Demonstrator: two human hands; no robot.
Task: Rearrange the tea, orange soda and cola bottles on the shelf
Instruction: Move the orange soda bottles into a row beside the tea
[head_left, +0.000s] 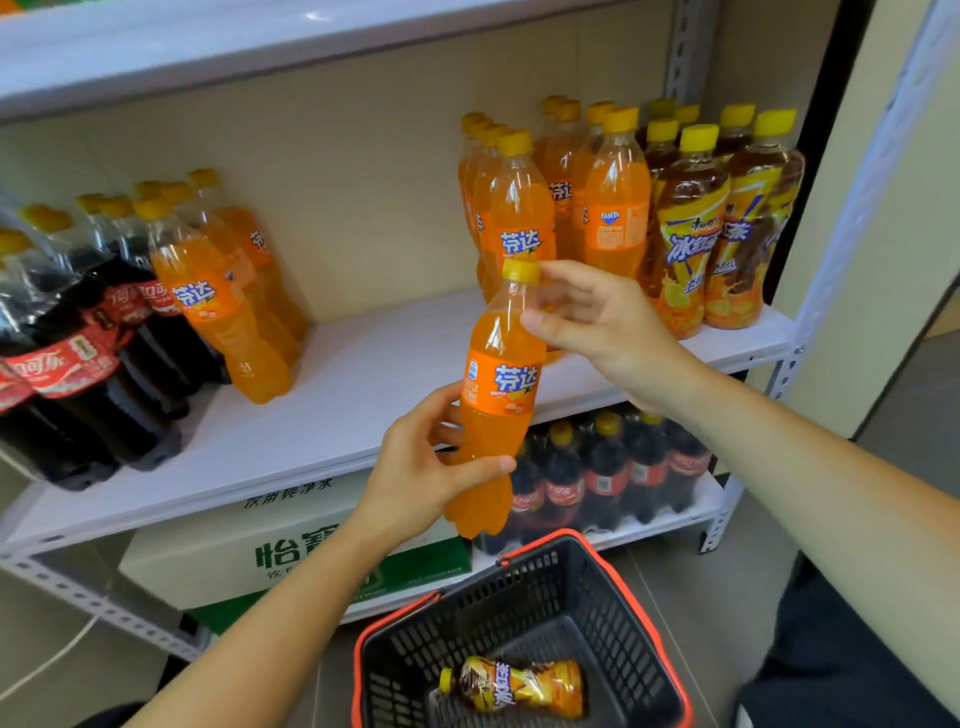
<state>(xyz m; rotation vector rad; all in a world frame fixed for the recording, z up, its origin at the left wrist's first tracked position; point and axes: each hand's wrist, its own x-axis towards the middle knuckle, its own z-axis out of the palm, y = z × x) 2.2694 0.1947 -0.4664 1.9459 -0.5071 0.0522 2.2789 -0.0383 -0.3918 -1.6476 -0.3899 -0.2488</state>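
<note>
Middle shelf (332, 395), left end: cola bottles (78, 353), dark, red-labelled, crowded together and leaning. Beside them, a left cluster of orange soda (223, 306), yellow-capped. The centre of the shelf board is seen bare. Left hand (421, 467): raised from below in front of the shelf edge, with fingers and thumb curled round the lower body of the held orange soda bottle (498, 395). That bottle is carried upright with a slight tilt, long axis near vertical, cap uppermost, label turned to the camera, between the two hands and just forward of the shelf. Right hand (597, 322): reached in from the right at a higher level, with thumb and fingers curved about the neck and shoulder below the cap; how firmly it is gripped cannot be told. Behind and right of the cap, a right cluster of orange soda (550, 208) is stood in rows, with tea bottles (717, 228) at the far right end. Placement is judged to lie up and slightly rightward, the right hand being nearer that cluster. Lower shelf: a carton (291, 551) and further cola. On the floor, a basket (649, 629) in which one tea bottle (514, 686) is laid on its side.
</note>
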